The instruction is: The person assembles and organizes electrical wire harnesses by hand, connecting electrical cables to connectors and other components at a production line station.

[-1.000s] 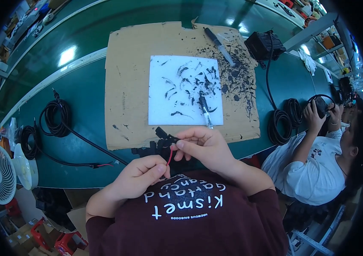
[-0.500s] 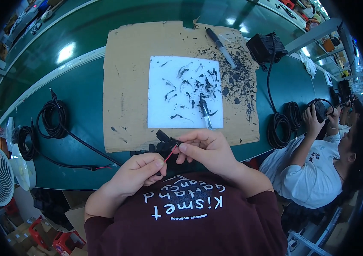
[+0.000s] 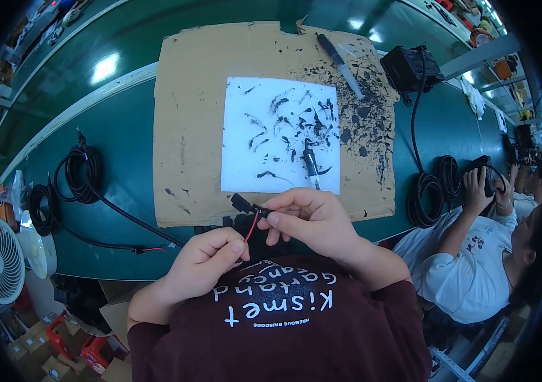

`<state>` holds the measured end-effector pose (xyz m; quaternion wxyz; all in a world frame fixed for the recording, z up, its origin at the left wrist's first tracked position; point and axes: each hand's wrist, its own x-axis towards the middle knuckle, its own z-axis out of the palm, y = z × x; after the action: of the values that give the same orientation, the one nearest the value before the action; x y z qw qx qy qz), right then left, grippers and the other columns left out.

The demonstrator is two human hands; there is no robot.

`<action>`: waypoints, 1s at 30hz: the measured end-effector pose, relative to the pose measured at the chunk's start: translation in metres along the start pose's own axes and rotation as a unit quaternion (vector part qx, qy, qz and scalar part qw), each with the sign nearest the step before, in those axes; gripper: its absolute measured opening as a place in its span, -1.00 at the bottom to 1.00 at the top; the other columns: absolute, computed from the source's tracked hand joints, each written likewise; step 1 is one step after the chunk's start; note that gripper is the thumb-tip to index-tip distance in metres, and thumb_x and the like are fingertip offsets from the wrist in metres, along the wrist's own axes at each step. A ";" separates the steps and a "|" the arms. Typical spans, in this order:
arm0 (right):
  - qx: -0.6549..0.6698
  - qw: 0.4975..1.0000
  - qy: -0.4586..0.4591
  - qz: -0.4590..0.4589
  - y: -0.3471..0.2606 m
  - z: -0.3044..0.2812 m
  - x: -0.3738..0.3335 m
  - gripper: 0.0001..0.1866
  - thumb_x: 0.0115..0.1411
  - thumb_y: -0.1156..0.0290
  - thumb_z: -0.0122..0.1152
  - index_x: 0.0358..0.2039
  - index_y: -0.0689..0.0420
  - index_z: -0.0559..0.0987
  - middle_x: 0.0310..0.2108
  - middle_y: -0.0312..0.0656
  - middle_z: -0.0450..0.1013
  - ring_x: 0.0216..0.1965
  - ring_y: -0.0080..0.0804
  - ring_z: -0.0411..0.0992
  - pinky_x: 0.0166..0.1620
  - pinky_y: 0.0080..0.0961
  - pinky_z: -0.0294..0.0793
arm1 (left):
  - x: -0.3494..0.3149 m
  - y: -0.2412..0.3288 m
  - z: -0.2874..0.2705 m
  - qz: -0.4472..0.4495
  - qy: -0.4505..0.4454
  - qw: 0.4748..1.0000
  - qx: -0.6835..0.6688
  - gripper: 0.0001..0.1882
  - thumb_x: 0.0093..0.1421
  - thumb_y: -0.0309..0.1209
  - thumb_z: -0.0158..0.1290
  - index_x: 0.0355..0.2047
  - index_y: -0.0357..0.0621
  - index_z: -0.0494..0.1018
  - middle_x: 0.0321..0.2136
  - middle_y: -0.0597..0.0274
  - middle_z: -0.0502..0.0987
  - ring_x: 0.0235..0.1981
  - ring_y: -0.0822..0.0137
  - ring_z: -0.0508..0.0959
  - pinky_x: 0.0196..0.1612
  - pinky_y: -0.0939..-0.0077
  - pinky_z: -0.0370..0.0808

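Left hand (image 3: 210, 256) pinching red wire (image 3: 252, 228); right hand (image 3: 308, 221) gripping black connector (image 3: 241, 203) over the near edge of the cardboard (image 3: 188, 114). Wire meets connector; cannot tell whether it is seated. Judged mid-work: both parts in hand. Coiled cable (image 3: 102, 244) at left, red end (image 3: 155, 249) loose, apparently not yet worked.

Passage: cardboard (image 3: 188, 134) left of white sheet (image 3: 245, 172) bears flat smears (image 3: 169, 193). Passage: tabletop (image 3: 127, 146) between left coil (image 3: 94, 169) and cardboard. Obstacle, left: cable (image 3: 140, 217) slants from coil toward left hand (image 3: 210, 258). Obstacle, near side: right hand (image 3: 306, 219) at sheet's near edge. Obstacles, right: near tube (image 3: 311, 167) on sheet, far tube (image 3: 341, 67), box (image 3: 409, 69), right coils (image 3: 413, 200).
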<state>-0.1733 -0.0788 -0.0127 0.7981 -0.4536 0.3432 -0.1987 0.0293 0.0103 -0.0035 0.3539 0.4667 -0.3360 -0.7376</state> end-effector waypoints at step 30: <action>-0.020 0.997 -0.007 -0.069 0.008 0.004 0.000 -0.77 0.20 0.61 0.03 -0.11 0.32 0.45 -0.30 -0.15 0.49 -0.35 -0.55 0.48 -0.26 -0.67 0.46 | 0.005 -0.008 0.002 0.000 0.003 0.996 0.092 -0.78 0.29 -0.34 -0.12 -0.40 -0.20 0.43 -0.60 0.47 0.32 -0.54 0.66 0.25 -0.47 0.73 0.21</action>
<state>-0.1705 -0.0720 -0.0185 0.7755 -0.4935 0.3095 -0.2433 0.0246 0.0108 -0.0120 0.3103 0.4992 -0.4012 -0.7026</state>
